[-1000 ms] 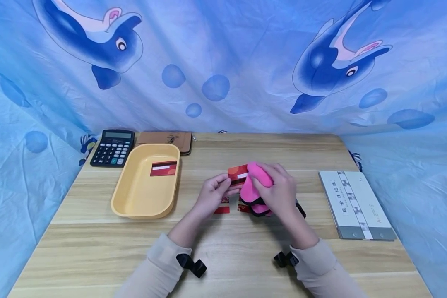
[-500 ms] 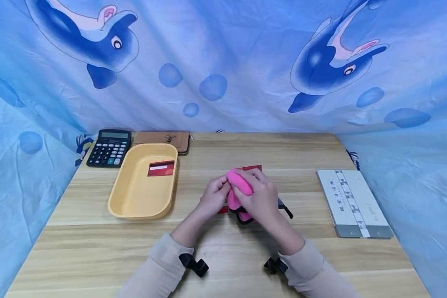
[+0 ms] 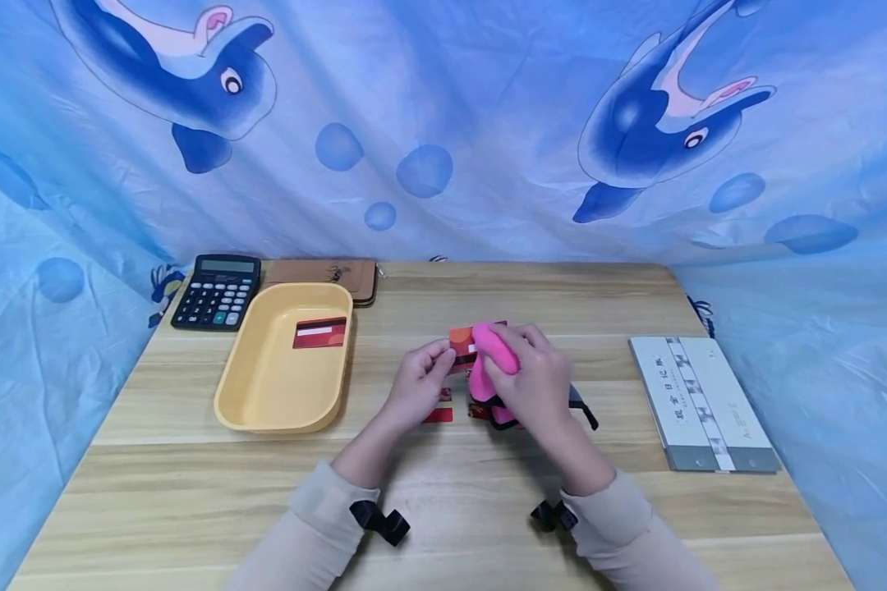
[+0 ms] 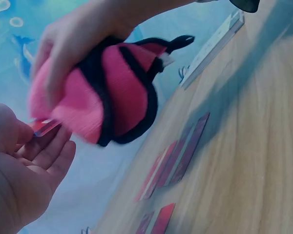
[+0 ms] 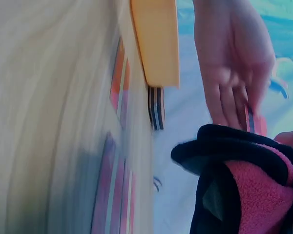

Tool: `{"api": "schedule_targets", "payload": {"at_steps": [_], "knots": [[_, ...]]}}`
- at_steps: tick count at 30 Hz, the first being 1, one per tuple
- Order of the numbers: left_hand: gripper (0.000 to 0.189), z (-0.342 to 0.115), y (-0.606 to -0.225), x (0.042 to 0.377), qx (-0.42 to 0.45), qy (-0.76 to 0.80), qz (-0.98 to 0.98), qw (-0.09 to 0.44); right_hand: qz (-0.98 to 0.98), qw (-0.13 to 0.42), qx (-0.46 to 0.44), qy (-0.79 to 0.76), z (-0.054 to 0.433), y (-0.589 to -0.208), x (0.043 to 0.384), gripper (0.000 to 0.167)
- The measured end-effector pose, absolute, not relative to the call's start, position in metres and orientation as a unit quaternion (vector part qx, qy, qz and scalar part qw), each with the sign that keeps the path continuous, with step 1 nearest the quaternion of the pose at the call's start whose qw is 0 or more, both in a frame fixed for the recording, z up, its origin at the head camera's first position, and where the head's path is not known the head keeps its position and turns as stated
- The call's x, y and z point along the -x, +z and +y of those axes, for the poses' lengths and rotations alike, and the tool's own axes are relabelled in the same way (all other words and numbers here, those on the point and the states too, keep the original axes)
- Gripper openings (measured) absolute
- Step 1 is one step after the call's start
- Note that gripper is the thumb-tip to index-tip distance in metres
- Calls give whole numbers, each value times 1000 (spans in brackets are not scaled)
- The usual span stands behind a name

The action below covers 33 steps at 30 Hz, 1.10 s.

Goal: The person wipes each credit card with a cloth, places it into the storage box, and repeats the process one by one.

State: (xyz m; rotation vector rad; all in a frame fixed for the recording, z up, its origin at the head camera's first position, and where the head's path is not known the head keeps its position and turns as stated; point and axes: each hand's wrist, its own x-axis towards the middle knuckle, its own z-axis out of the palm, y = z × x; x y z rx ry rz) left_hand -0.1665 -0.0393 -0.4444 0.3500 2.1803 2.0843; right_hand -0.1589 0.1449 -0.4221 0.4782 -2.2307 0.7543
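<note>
My left hand [image 3: 416,382] pinches one end of a red and orange bank card [image 3: 460,338] between thumb and fingers, above the table. In my right hand [image 3: 538,379] is a bunched pink cloth [image 3: 497,351] with black edging, folded over the card's other end. The cloth [image 4: 124,95] hangs in loose folds in the left wrist view, hiding most of the card. More red cards [image 3: 438,415] lie on the table below the hands, partly covered by them. The right wrist view shows the cloth's black edges [image 5: 219,139] close to the left fingers.
To the left stands a yellow tray [image 3: 247,394] with a red card [image 3: 319,333] inside. Behind it are a calculator [image 3: 217,293] and a brown wallet [image 3: 318,275]. Grey-white ledger books [image 3: 702,402] lie at the right. A blue curtain [image 3: 488,230] hangs behind the table.
The cloth first slid left over the card up to the left fingers, then back right, uncovering the card's left end. My left hand keeps its pinch and has barely moved.
</note>
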Motion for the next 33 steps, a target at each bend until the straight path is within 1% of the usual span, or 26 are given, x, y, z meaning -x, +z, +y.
{"api": "schedule_targets", "payload": {"at_steps": [4,7,14,18,25,27,33], "knots": [[34,-34,-448,164,-129,684,714,68,-852,368,-224,297,130,-422,154,33],[35,-33,-451,162,-127,697,702,72,-852,363,-231,300,125,-423,152,32],[31,-41,-451,161,-111,706,697,56,-875,337,-182,297,142,-424,157,35],[29,-48,-450,161,-102,697,709,38,-880,339,-155,296,157,-426,162,37],[25,-58,-441,163,-41,714,698,44,-884,334,-139,297,173,-430,163,40],[24,-62,-437,164,-26,724,688,39,-884,334,-135,297,177,-431,163,41],[26,-82,-429,168,-16,736,677,9,-884,339,-123,298,187,-434,163,42]]}}
